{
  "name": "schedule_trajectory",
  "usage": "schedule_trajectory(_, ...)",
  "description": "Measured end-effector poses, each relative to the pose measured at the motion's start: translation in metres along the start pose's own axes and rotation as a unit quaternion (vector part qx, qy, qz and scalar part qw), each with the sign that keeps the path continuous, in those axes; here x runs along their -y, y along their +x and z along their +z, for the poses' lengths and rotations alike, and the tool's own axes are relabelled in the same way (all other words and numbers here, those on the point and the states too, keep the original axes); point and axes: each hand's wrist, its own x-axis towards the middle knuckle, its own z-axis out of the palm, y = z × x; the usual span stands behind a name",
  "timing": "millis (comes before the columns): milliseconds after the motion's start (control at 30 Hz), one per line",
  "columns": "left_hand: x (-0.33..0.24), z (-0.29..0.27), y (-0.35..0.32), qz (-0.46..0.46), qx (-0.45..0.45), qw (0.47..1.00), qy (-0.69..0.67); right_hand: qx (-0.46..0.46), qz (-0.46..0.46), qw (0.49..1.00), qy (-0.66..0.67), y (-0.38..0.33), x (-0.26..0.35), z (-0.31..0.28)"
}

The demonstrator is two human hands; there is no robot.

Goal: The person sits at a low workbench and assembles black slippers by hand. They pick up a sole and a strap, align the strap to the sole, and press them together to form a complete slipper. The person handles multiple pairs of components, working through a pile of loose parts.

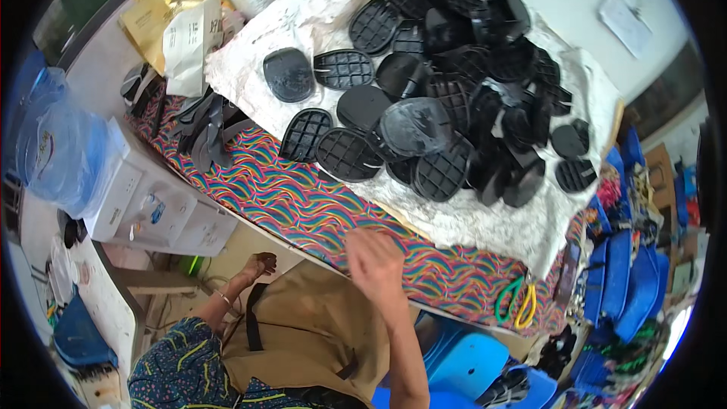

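My right hand point(376, 261) is over the front edge of the table, on the patterned cloth point(295, 197). Its fingers are curled under, and whatever they may hold is hidden. Lower and to the left, beside the brown apron point(303, 310) I wear, is my left hand point(260, 265), its fingers loosely apart and in shadow, with nothing visible in them. Beyond my right hand, a heap of black heel-shaped rubber pieces point(416, 127) covers a white sheet point(492, 227). Some lie with a gridded side up, others with a smooth side up. Neither hand touches them.
Grey and black strips point(208, 132) lie at the table's left, near a gold bag point(163, 11) and a white paper bag point(189, 45). A water dispenser point(163, 197) stands left. Green-and-yellow-handled scissors point(524, 304) rest front right. A blue stool point(469, 363) is below; blue bins point(621, 280) stand right.
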Motion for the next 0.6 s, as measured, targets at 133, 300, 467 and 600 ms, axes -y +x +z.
schedule_trajectory(133, -0.044, -0.008, -0.103, 0.129, -0.013, 0.974, 0.184, -0.185, 0.239, 0.948, 0.095, -0.025, 0.026, -0.018)
schedule_trajectory(300, -0.136, 0.038, -0.149, 0.266, 0.027, 0.927, 0.263, -0.342, 0.359, 0.866, 0.067, 0.009, -0.025, -0.050)
schedule_trajectory(467, -0.230, 0.094, -0.185, 0.416, 0.028, 0.888, 0.193, -0.296, 0.389, 0.858, 0.160, 0.004, -0.094, -0.046)
schedule_trajectory(600, -0.288, 0.142, -0.174, 0.503, 0.005, 0.837, 0.216, -0.230, 0.382, 0.855, 0.265, 0.014, -0.080, -0.061)
